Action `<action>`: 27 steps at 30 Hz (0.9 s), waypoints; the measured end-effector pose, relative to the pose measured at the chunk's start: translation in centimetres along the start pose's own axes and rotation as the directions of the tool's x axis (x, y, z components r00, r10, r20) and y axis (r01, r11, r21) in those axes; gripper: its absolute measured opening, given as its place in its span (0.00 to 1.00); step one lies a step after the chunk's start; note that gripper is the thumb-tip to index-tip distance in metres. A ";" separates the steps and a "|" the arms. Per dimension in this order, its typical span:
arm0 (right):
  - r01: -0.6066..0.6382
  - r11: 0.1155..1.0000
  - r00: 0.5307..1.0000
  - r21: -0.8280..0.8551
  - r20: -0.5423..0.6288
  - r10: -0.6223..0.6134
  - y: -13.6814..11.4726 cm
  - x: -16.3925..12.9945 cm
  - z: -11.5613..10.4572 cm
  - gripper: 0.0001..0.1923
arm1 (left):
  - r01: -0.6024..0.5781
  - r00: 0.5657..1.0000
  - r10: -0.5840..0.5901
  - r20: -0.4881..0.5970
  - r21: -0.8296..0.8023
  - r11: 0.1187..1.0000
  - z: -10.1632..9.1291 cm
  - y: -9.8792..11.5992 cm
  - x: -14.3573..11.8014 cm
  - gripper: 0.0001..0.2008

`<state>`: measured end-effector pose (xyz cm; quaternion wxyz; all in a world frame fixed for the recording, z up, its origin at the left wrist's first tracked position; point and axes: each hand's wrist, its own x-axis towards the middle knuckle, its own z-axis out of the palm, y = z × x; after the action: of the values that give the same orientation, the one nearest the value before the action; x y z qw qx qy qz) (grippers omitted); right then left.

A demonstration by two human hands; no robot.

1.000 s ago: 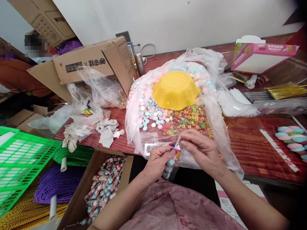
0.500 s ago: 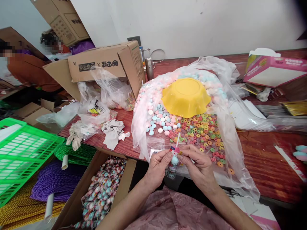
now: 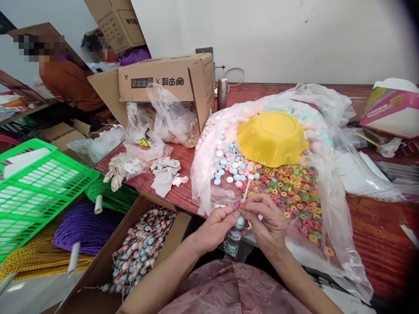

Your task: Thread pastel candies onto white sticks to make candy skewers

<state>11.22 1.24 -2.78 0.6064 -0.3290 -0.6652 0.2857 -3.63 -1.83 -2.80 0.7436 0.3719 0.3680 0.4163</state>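
Note:
Between my hands is a candy skewer [image 3: 233,237] in a clear wrapper, with pale blue pieces inside and a white stick poking out at the top. My left hand [image 3: 216,229] pinches the wrapper's neck between thumb and fingers. From the other side my right hand [image 3: 269,223] also pinches that neck, where a bit of pink shows; the fingers hide its details. Just beyond lie pink, blue and white round candies [image 3: 234,162] and colourful ring candies [image 3: 294,187] on clear plastic sheeting. A yellow scalloped bowl [image 3: 273,137] rests upside down on the candies.
At lower left, a carton [image 3: 185,222] holds many wrapped skewers. Bundles of purple cord [image 3: 88,224] and a green basket [image 3: 39,192] stand left of it. A large cardboard box [image 3: 163,85], steel flask [image 3: 223,93] and grey cloth [image 3: 165,174] are on the table. People sit far left.
The view has swung left, so the scene sits further right. Both hands keep their pinch at the wrapper's neck, and the stick leans more to the right.

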 end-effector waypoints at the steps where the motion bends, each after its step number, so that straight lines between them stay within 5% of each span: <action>1: -0.004 1.000 1.000 0.021 0.002 0.004 0.1 -0.1 0.1 0.10 | 0.023 0.999 -0.024 0.033 0.037 0.999 -0.4 0.4 -0.1 0.26; 5: -0.183 0.961 0.983 0.209 0.071 0.172 0.5 -0.6 0.8 0.06 | 0.032 0.988 -0.062 0.144 0.199 0.979 -1.2 2.5 -0.2 0.24; 8: -0.268 0.936 0.963 0.230 0.059 0.262 0.6 -0.5 0.8 0.03 | 0.042 0.990 -0.070 0.126 0.214 0.976 -1.2 3.3 0.0 0.22; 10: -0.141 0.989 0.990 0.049 0.035 0.140 0.6 -0.1 -0.2 0.09 | 0.087 0.991 -0.101 0.083 0.151 0.985 -1.1 3.2 0.1 0.22; 12: 0.121 0.968 0.980 -0.220 0.179 -0.082 0.5 0.6 -1.6 0.19 | 0.139 0.988 -0.143 0.058 0.067 0.988 -1.2 2.8 0.3 0.21; 14: 0.423 0.824 0.863 -0.377 0.446 -0.238 0.3 1.5 -3.1 0.24 | 0.194 0.977 -0.195 0.081 0.022 0.981 -1.4 2.4 0.4 0.22; 16: 0.621 0.683 0.704 -0.385 0.657 -0.270 0.2 2.3 -4.2 0.23 | 0.250 0.954 -0.251 0.163 0.025 0.968 -1.6 2.2 0.4 0.22; 18: 0.714 0.620 0.583 -0.325 0.767 -0.270 0.0 3.0 -4.7 0.21 | 0.307 0.920 -0.303 0.248 0.027 0.951 -1.8 2.1 0.4 0.23; 21: 0.771 0.594 0.460 -0.230 0.846 -0.270 -0.6 3.7 -4.7 0.18 | 0.365 0.879 -0.353 0.320 0.024 0.931 -2.1 2.1 0.3 0.22; 24: 0.749 0.626 0.396 -0.217 0.904 -0.162 -1.0 3.6 -4.2 0.15 | 0.317 0.886 -0.349 0.307 0.149 0.936 -2.0 2.3 -0.1 0.20; 27: 0.656 0.682 0.447 -0.323 0.894 -0.007 -0.7 2.5 -3.6 0.11 | 0.085 0.957 -0.216 0.192 0.526 0.846 -1.6 2.2 -0.4 0.13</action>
<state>14.64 2.70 -0.37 0.1032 -0.1830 -0.9773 0.0280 -5.96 -1.00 -1.57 0.6877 0.5742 0.3994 0.1944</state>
